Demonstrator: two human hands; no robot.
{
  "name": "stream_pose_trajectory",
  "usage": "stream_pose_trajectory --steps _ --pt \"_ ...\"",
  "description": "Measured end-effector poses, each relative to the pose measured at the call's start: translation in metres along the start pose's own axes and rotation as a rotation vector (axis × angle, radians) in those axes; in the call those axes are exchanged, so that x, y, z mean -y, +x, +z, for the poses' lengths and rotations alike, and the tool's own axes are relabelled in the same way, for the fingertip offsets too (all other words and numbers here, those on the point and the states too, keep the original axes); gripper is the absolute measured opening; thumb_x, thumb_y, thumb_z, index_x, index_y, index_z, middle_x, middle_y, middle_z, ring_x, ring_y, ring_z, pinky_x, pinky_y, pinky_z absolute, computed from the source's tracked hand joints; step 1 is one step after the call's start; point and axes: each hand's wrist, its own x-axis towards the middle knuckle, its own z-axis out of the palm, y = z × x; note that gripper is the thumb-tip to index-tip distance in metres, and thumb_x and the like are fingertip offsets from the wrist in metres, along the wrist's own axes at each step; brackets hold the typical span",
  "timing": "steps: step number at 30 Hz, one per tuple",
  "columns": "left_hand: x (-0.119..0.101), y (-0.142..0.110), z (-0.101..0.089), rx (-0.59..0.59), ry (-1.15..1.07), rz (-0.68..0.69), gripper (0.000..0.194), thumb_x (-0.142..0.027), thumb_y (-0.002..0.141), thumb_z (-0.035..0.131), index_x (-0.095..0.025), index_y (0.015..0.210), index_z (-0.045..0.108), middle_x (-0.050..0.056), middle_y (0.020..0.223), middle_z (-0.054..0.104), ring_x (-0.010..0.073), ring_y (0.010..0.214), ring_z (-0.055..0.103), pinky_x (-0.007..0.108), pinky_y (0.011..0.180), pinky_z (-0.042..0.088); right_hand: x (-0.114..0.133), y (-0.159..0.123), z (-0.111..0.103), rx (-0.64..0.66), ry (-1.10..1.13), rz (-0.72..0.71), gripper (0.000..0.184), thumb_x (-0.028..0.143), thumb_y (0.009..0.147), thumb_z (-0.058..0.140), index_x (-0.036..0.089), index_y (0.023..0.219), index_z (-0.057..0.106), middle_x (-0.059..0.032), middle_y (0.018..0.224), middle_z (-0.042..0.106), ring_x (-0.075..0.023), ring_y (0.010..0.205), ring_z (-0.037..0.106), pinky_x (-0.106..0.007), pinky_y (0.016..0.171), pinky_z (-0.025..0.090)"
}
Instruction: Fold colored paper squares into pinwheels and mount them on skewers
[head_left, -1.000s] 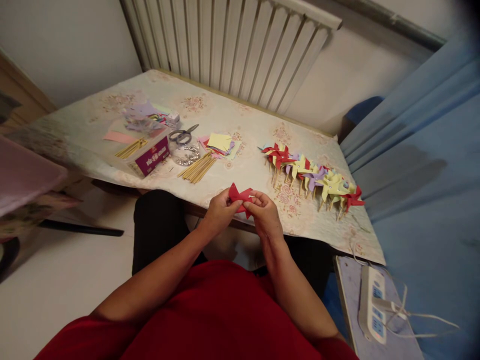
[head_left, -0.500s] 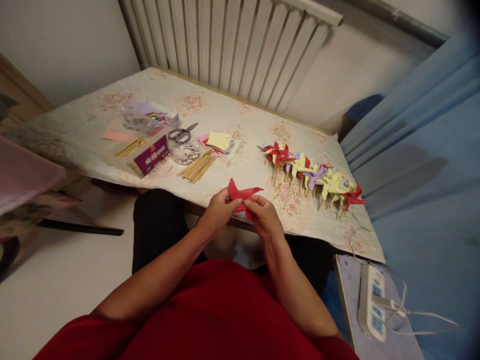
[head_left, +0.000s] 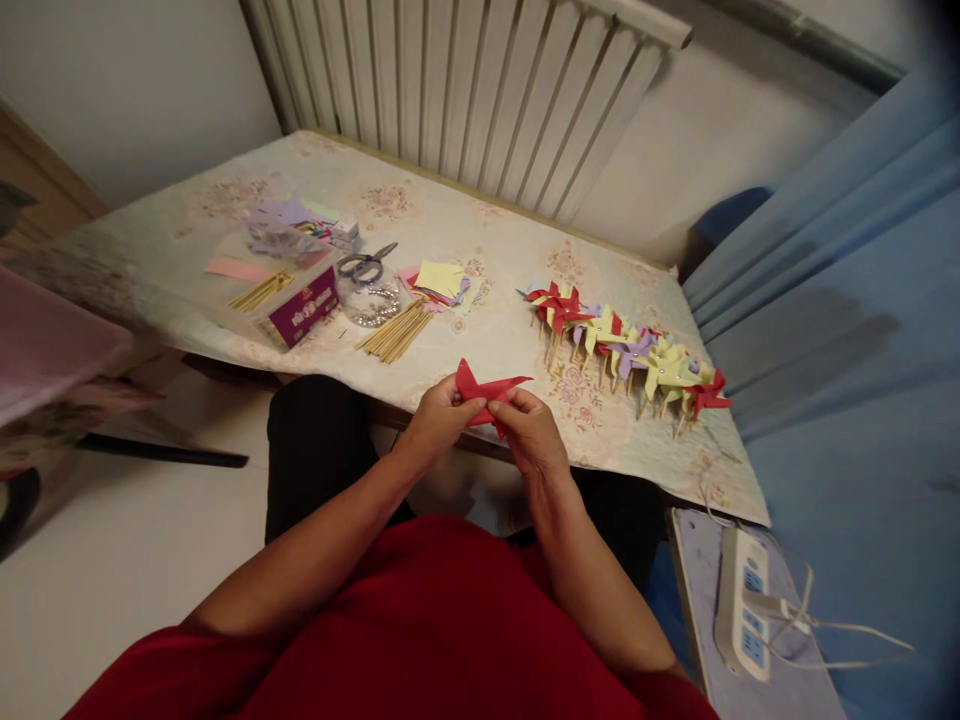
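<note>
A red paper pinwheel (head_left: 487, 390) with folded, pointed blades is held between both hands, just off the table's front edge. My left hand (head_left: 437, 418) pinches its left side, thumb on top near the centre. On the right side, my right hand (head_left: 532, 428) grips it with the thumb and fingers near the middle; the fingertips hide part of the lower blade. Beyond the hands lie a bundle of thin wooden sticks (head_left: 395, 332) and a stack of coloured paper squares (head_left: 441, 281). Finished-looking pinwheels (head_left: 634, 352) on sticks lie in a row to the right.
Scissors (head_left: 364, 266) lie behind a round clear dish (head_left: 373, 305) of shiny small pieces. A purple-labelled box (head_left: 304, 308) stands to the left, near a pink paper strip (head_left: 236, 268). A power strip (head_left: 744, 605) with cables sits at the lower right. A radiator (head_left: 465, 90) lines the back wall.
Both hands keep their hold on the red pinwheel. Its right blade tip has shifted slightly right, and its lower blade shows less below the fingers.
</note>
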Motion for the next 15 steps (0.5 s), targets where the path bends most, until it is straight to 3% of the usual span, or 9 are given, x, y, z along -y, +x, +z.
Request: stream_pose_trajectory --steps 15 --pt "-0.0026 -0.0012 0.0025 0.062 -0.008 -0.059 0.036 -0.021 0.069 0.067 -0.012 0.103 0.063 0.003 0.09 0.072 0.0145 0.081 0.066 0.027 0.079 0.049 -0.0037 0.0013 -0.0047 -0.083 -0.129 -0.057 0.019 0.028 0.061 0.074 0.018 0.066 0.059 0.0067 0.055 0.055 -0.0068 0.049 0.039 -0.023 0.05 0.026"
